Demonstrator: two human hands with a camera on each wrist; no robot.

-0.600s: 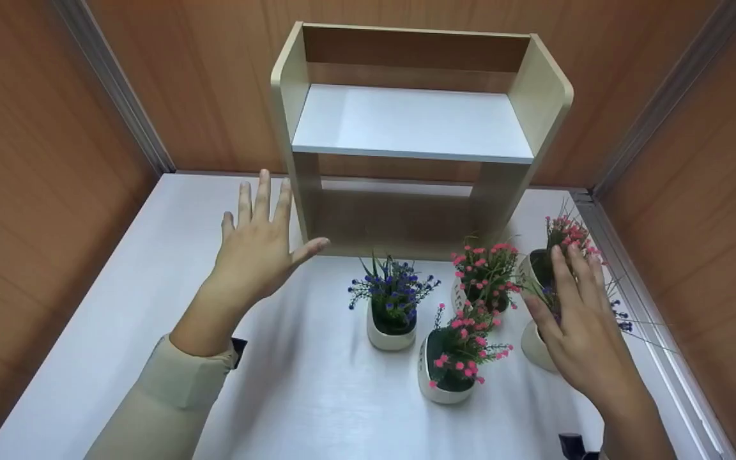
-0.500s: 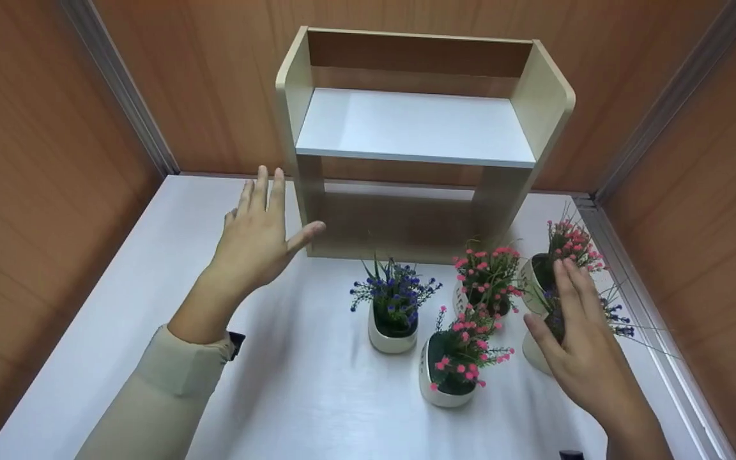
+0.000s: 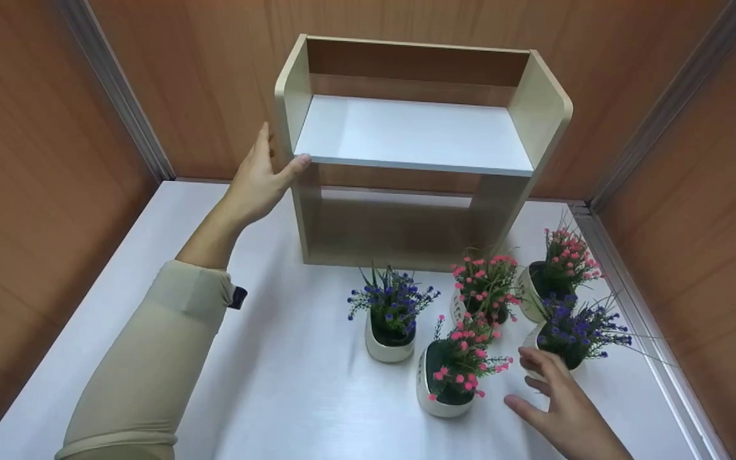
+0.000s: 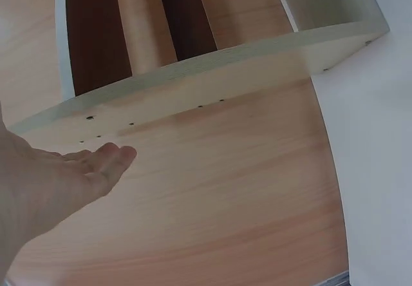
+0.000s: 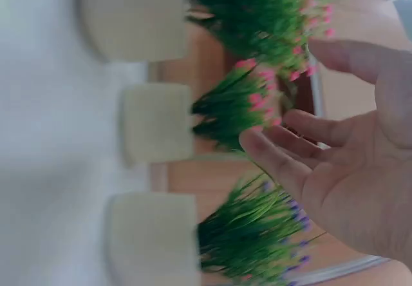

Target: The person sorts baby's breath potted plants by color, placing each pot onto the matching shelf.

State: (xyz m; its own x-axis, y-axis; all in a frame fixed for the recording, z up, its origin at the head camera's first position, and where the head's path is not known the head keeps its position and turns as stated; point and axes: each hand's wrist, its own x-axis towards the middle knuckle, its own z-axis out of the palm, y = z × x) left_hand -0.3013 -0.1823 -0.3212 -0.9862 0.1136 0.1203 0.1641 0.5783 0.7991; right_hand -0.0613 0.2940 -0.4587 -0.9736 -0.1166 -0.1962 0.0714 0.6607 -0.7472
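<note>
In the head view my left hand (image 3: 259, 185) is at the left side panel of the two-tier shelf (image 3: 413, 131), its thumb overlapping the panel's front edge. The left wrist view has the fingers (image 4: 116, 160) extended beside the outer face of the side panel (image 4: 212, 80). My right hand (image 3: 559, 402), fingers loosely bent and thumb apart, holds nothing. It is nearest to a white pot of blue flowers (image 3: 572, 332) at the right. Pink-flowered plants in white pots stand around it: one in front (image 3: 448, 377), one in the middle (image 3: 486, 287) and one at the back right (image 3: 559, 262).
Another blue-flowered pot (image 3: 390, 319) stands before the shelf's front left. The white table (image 3: 317, 396) is bounded by wood-grain panels (image 3: 214, 76) at the back and sides. A metal rail (image 3: 636, 306) runs along its right edge.
My left hand has moved up and forward to the shelf's left side panel. The right hand has drawn back toward me, its fingers bending, uncovering the blue-flowered pot.
</note>
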